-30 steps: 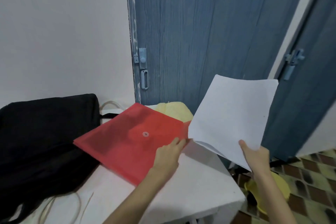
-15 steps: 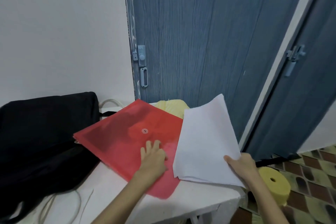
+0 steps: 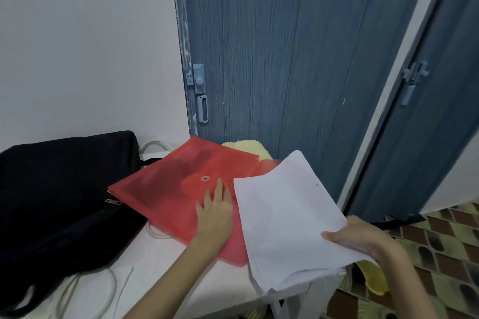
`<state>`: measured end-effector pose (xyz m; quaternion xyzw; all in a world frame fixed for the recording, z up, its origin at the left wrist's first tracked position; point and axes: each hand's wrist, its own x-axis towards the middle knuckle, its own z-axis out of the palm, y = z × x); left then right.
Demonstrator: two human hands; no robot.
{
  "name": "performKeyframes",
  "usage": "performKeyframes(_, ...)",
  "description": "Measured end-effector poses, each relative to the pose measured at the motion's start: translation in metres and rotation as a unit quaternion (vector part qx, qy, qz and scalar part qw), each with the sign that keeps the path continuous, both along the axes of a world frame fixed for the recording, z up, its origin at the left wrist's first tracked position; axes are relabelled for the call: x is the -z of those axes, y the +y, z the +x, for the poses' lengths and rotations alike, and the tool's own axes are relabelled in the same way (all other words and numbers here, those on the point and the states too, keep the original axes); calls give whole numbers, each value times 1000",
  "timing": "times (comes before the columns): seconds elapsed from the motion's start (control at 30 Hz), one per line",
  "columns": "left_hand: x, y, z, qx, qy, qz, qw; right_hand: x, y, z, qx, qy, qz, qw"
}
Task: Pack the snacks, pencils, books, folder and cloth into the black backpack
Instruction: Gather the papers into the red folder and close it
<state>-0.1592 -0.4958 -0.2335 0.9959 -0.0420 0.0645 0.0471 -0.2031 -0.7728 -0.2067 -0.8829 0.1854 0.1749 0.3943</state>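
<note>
Your left hand (image 3: pixel 213 211) presses flat on the red folder (image 3: pixel 176 189); your right hand (image 3: pixel 360 237) grasps the white papers (image 3: pixel 285 220).

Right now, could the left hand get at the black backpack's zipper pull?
Probably yes: the left hand lies flat on the red folder, holding nothing, and the zipper pull shows just past the folder's left corner, uncovered.

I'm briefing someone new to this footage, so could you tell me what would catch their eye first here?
The bright red folder stands out, lying at the table's middle with the left hand flat on it. Beside it, the right hand grips a stack of white paper over the table's right edge. The black backpack fills the left, against the wall.
</note>
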Motion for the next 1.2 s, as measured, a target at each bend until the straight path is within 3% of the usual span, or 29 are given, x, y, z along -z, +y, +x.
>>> performKeyframes(0.13,-2,-7,-10,36,4,32,999,5,18,15,56,-46,52,996)
performKeyframes(0.3,0,-5,-1,81,-17,-99,992,21,47,30,159,-121,115,973)
performKeyframes(0.4,-3,-2,3,116,-43,-131,984,31,65,35,182,-154,116,964)
performKeyframes(0.57,-9,-4,-5,94,1,-154,983,32,99,34,167,-216,50,961)
performKeyframes(0.67,-5,-6,-5,80,40,-111,990,33,108,32,120,-232,-64,963)
performKeyframes(0.77,3,-9,-5,82,54,-90,991,32,110,37,93,-253,-25,963)
performKeyframes(0.93,7,-8,2,88,40,-141,985,31,110,49,64,-288,20,955)
performKeyframes(1.03,8,-8,2,93,36,-157,983,33,113,54,65,-292,-24,954)
performKeyframes(1.13,7,-11,1,85,35,-156,983,35,121,53,42,-379,-107,918)
performKeyframes(1.2,8,-13,2,80,29,-158,984,37,122,56,24,-371,-104,923)
